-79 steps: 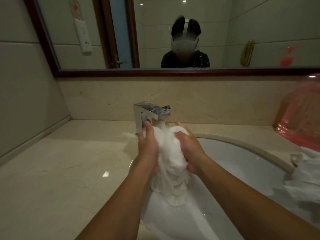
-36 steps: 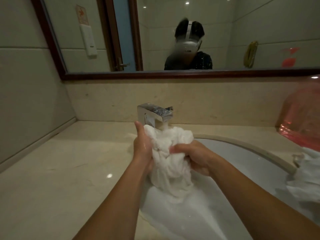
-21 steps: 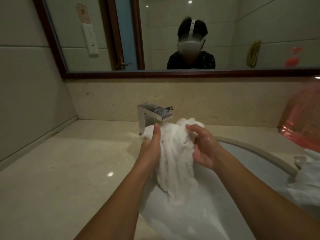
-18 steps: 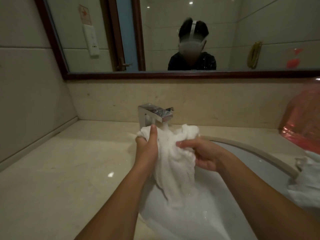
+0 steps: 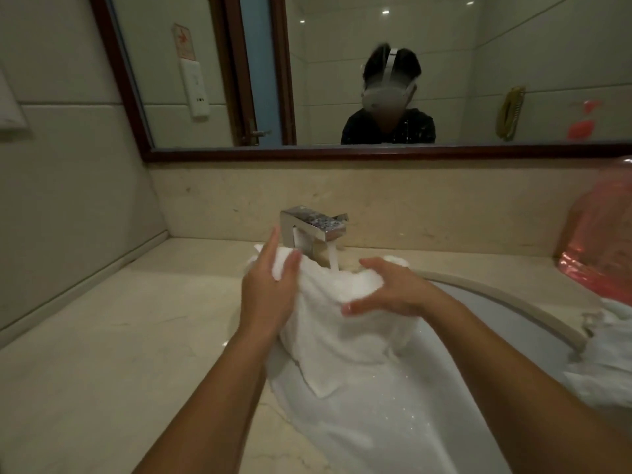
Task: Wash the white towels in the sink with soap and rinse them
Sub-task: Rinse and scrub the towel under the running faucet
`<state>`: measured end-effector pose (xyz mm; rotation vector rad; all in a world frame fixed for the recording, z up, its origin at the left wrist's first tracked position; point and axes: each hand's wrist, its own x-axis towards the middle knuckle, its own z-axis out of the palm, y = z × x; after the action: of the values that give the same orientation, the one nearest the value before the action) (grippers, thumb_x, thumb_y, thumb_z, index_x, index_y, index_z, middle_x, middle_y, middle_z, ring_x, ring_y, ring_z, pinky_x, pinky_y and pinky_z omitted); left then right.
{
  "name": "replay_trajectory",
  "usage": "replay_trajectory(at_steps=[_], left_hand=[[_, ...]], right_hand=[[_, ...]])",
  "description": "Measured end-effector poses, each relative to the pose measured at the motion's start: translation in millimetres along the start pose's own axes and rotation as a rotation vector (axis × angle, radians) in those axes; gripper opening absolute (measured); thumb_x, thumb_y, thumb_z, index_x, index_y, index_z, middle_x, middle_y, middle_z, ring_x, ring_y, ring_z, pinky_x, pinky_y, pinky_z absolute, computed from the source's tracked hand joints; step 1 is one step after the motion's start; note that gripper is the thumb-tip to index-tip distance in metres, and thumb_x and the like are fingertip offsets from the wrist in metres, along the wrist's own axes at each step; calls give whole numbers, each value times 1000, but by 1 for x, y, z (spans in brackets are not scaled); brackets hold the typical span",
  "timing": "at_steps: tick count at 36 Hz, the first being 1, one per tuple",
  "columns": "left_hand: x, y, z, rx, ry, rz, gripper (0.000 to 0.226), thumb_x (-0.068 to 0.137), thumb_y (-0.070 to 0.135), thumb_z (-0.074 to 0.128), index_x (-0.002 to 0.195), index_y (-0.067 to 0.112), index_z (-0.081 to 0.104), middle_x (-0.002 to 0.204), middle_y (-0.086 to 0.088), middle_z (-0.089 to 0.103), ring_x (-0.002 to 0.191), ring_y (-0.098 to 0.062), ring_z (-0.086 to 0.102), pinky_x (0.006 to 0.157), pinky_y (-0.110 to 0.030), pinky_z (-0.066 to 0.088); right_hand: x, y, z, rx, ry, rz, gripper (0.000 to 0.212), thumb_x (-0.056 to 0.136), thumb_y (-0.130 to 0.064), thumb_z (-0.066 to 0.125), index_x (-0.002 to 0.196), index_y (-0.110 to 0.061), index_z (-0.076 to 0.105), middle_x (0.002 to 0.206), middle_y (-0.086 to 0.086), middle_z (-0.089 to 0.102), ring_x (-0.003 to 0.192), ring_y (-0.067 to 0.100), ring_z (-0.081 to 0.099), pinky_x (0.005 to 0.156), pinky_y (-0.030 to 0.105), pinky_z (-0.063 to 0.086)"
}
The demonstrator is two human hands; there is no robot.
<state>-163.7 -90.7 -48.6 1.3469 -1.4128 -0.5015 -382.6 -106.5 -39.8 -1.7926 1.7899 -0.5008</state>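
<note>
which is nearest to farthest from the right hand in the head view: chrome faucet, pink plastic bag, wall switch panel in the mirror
From the right hand:
1. Square chrome faucet, just up-left.
2. Pink plastic bag, far right on the counter.
3. White wall switch panel, reflected upper left in the mirror.

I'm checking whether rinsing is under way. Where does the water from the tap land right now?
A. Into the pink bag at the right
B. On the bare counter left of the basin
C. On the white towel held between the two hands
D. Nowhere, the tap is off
C: the stream from the faucet falls onto the white towel, between the left hand and right hand.
</note>
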Motion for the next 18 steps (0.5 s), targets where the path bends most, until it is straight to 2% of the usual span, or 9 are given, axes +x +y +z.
replay_trajectory(at_steps=[2,5,7,10,11,12,14,16,18], left_hand=[[2,-5,-2,117,-118,19,91,90,52,77,166,33,30,165,-1,44,150,-23,41,106,-25,32],[5,-11,-2,283,-271,37,109,71,54,93,162,35,36,158,-5,49,141,-23,48,99,-25,39],[8,-14,-3,377,-338,56,109,66,54,97,158,37,41,151,-7,52,134,-23,51,94,-26,41],[14,-9,-6,560,-429,94,108,65,58,96,157,37,42,148,-8,50,132,-25,52,94,-30,44],[16,-6,-6,613,-454,99,104,67,58,94,156,36,45,145,-7,50,131,-25,53,97,-32,46],[19,-4,-5,658,-467,99,96,69,58,93,152,35,51,140,-7,52,128,-26,54,97,-34,48],[24,0,-2,726,-449,122,69,75,60,89,133,30,66,119,-5,51,116,-27,59,86,-35,50],[28,-2,4,745,-370,221,53,80,64,81,111,22,73,103,-4,46,106,-31,58,74,-34,40],[28,-5,10,735,-282,364,48,88,62,75,103,17,75,95,-4,42,104,-36,53,73,-35,29]], right_hand=[[-1,-5,8,-207,-20,2,110,57,-59,98,153,-43,47,158,11,34,132,30,51,105,38,48],[6,-3,17,-280,112,-59,64,73,-52,93,129,-34,71,143,13,41,126,29,48,97,33,46],[10,3,20,-295,218,-92,44,83,-56,84,121,-36,75,145,14,37,136,34,38,106,38,43],[8,5,16,-305,288,-92,32,91,-62,72,110,-37,77,160,5,20,150,32,19,117,48,30],[8,5,13,-245,283,-100,28,92,-61,72,101,-35,77,163,4,24,151,30,22,118,49,31],[7,4,11,-146,268,-116,24,93,-56,72,92,-32,75,160,5,37,148,31,35,114,49,38],[3,3,9,134,241,-127,24,96,-41,72,84,-21,73,123,9,72,118,34,65,91,46,52],[0,3,8,421,220,-90,18,94,-29,72,90,-13,79,95,10,80,97,36,75,82,49,59],[-3,0,5,636,147,-6,18,93,-25,72,100,-10,80,93,12,81,91,35,78,88,54,61]])
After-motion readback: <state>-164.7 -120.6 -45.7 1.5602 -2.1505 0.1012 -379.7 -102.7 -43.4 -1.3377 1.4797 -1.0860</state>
